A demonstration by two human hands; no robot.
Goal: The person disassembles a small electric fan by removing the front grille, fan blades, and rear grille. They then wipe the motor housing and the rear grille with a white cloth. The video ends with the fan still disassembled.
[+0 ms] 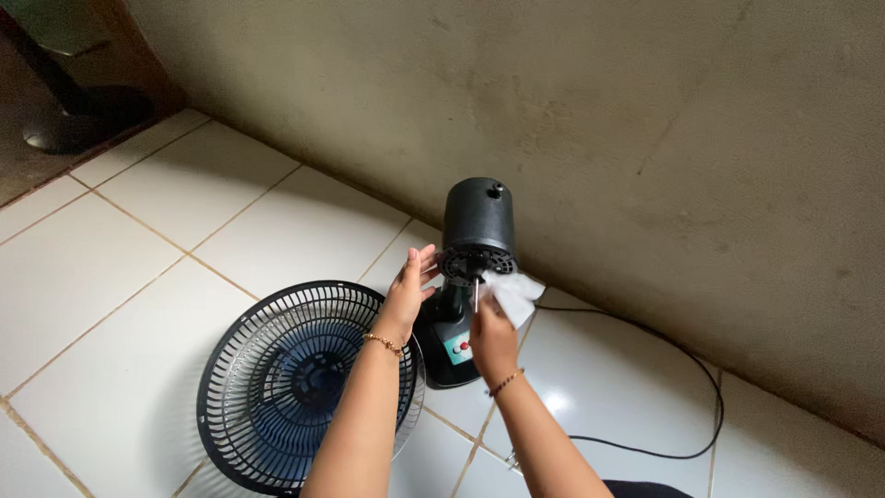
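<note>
On the white tiled floor (pixel 138 277), close to a stained beige wall (pixel 645 138), stands a black fan motor (pixel 478 226) on its stand (pixel 449 341), with the guards and blade taken off. The motor housing is upright and tilted slightly back, and its front face with the bare shaft points toward the person. The left hand (pixel 408 288) is spread wide, fingers apart, with the fingertips just at the left edge of the motor's front face; it grips nothing. The right hand (pixel 491 334) pinches a crumpled white tissue (pixel 510 293), pressing it against the lower right of the motor's front, beside the shaft. Each wrist wears a thin bracelet.

Left of the stand, lying flat on the tiles, is a round black fan guard (pixel 277 387) with a blue fan blade (pixel 295 406) resting under its wires; the left forearm crosses over its right edge. A black power cord (pixel 682 369) runs from behind the stand, curving across the tiles to the right and back toward the person. On the stand's base sits a small panel with coloured buttons, partly hidden by the right hand. At the far upper left, a dark chair base (pixel 55 129) rests on a darker floor.
</note>
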